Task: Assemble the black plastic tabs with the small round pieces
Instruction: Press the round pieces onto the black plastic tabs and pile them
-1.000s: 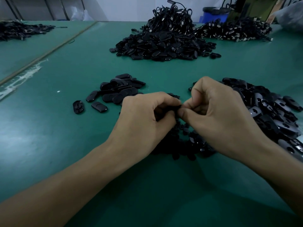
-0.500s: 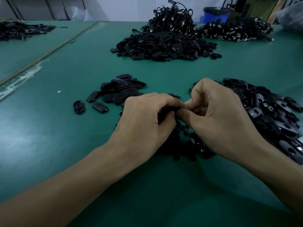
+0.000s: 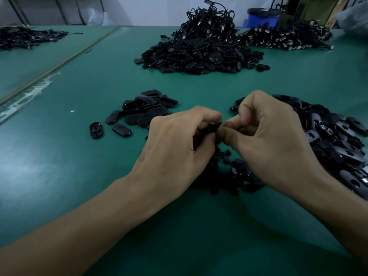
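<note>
My left hand (image 3: 175, 150) grips a black plastic tab (image 3: 214, 126) between thumb and fingers at the table's middle. My right hand (image 3: 266, 140) meets it fingertip to fingertip, its thumb and forefinger pinched against the tab's end; whatever small piece it holds is hidden. Beneath both hands lies a scatter of small round black pieces (image 3: 233, 172). A pile of black tabs with holes (image 3: 338, 144) lies to the right, partly behind my right hand. A small group of black tabs (image 3: 145, 112) lies to the left, just beyond my left hand.
A large heap of black tabs (image 3: 199, 56) topped with black cords sits at the back centre on the green table (image 3: 79, 156). A second heap of cords (image 3: 286, 36) lies back right, another dark pile (image 3: 23, 36) far left. A blue bin (image 3: 260, 16) stands behind.
Both hands have stayed together at the same spot; the fingers have shifted slightly on the tab. The piles have not moved.
</note>
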